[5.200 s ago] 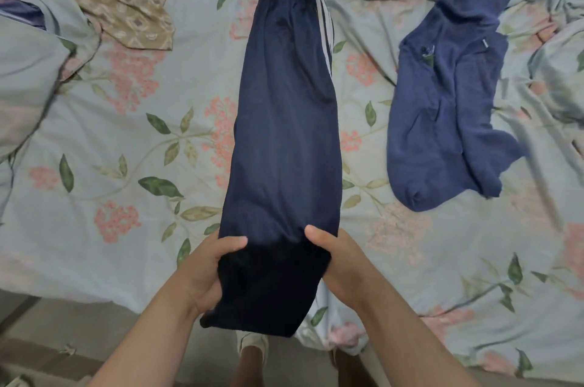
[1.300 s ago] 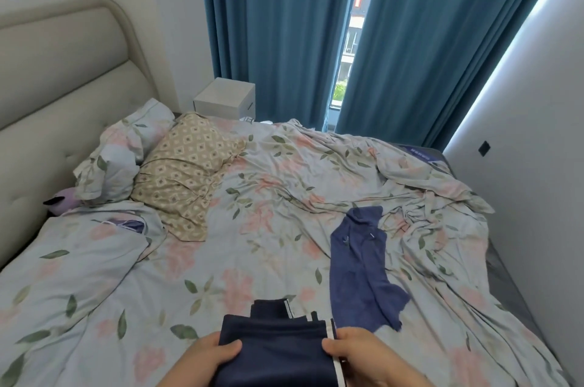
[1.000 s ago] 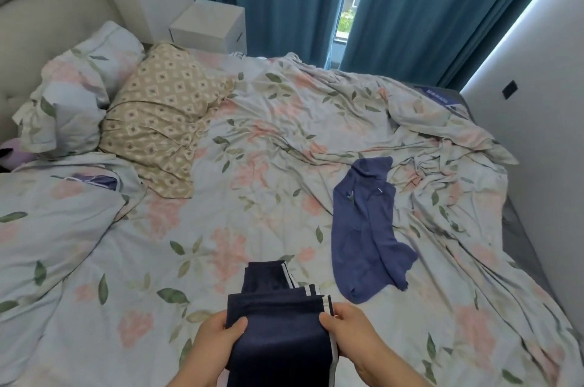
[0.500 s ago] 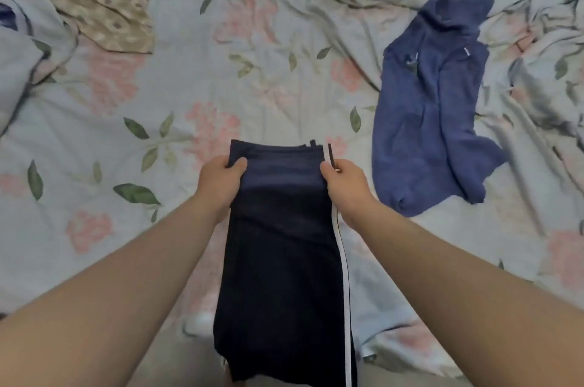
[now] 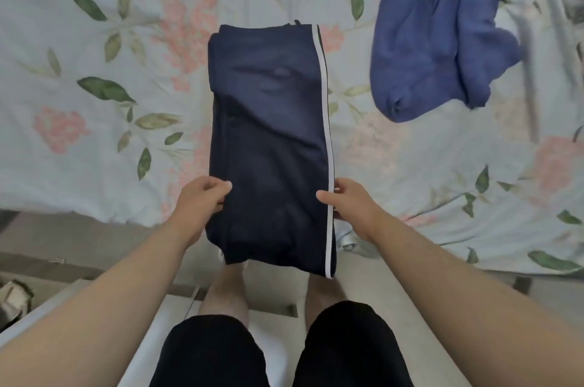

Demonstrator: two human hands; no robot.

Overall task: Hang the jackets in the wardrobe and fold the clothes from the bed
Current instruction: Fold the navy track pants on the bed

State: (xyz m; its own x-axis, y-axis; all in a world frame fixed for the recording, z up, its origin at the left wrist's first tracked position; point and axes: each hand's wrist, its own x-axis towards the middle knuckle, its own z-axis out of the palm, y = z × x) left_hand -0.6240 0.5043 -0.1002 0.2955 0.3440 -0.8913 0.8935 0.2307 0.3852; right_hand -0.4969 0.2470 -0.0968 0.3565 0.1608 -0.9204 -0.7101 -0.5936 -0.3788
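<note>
Dark navy track pants (image 5: 268, 121) with a white side stripe lie folded in half lengthwise on the floral bed sheet (image 5: 94, 70), their near end hanging over the bed's edge. My left hand (image 5: 202, 197) grips the pants' left edge, thumb on top. My right hand (image 5: 347, 200) pinches the striped right edge at the same height. A crumpled blue garment (image 5: 436, 39) lies on the sheet to the upper right, apart from both hands.
The bed's near edge (image 5: 79, 219) runs across the middle of the view, with pale floor below it. My legs in black shorts (image 5: 278, 352) stand against the bed. A shoe-like object (image 5: 12, 298) sits at the far left on the floor.
The pants' folded top end has been laid flat on the bed. Both hands slid back from that top end to the sides near the bed's edge. The camera tilted further down.
</note>
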